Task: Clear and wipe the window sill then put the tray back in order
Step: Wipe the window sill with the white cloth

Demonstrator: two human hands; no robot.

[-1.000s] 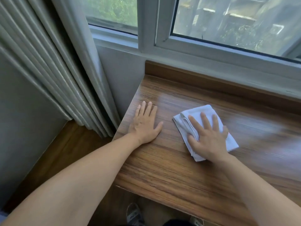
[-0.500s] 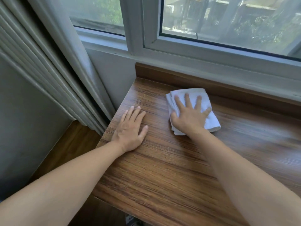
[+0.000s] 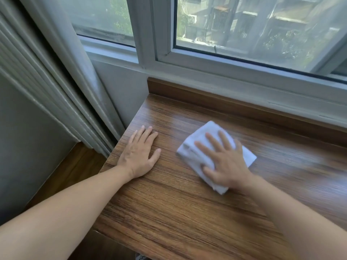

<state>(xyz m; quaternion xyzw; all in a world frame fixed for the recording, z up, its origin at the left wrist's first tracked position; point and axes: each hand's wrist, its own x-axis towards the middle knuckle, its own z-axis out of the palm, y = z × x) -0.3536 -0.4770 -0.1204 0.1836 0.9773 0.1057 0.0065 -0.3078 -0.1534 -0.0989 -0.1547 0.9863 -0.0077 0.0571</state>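
Note:
A wide wooden window sill (image 3: 187,212) runs below the window. On it lies a folded white cloth (image 3: 195,147), a short way out from the sill's raised back edge. My right hand (image 3: 223,162) presses flat on the cloth with straight, spread fingers and covers much of it. My left hand (image 3: 139,152) rests flat on the bare wood near the sill's left end, fingers straight, holding nothing. No tray is in view.
A grey curtain (image 3: 62,87) hangs at the left, close to the sill's left end. The white window frame (image 3: 225,72) rises behind the wooden back strip (image 3: 234,107). Wooden floor (image 3: 71,166) shows below at the left.
My right hand slid the cloth from the sill's back left corner towards me and to the right. The left hand has stayed flat in the same spot.

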